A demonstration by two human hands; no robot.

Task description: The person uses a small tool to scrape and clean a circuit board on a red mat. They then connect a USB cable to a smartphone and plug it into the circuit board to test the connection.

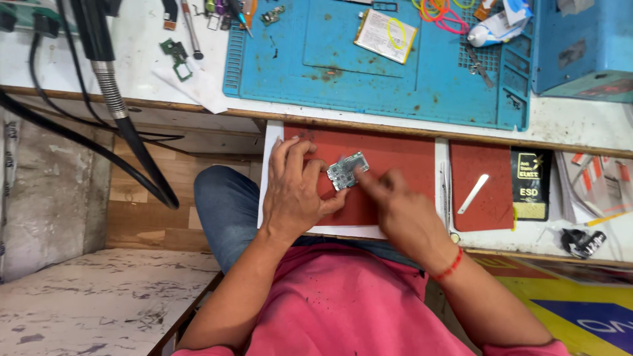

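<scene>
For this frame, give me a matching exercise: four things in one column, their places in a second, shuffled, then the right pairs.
Things:
1. small circuit board
2. yellow rubber band
3. white flat pry tool
4. red thread bracelet

Places:
A. on the wrist of the right hand
B. on the smaller red mat, right of the big one
C. on the pale rectangular part on the blue work mat
D. on the big red mat, between the left hand and the right hand's fingertip

Pairs: 1-D, 2-C, 3-B, 4-A
</scene>
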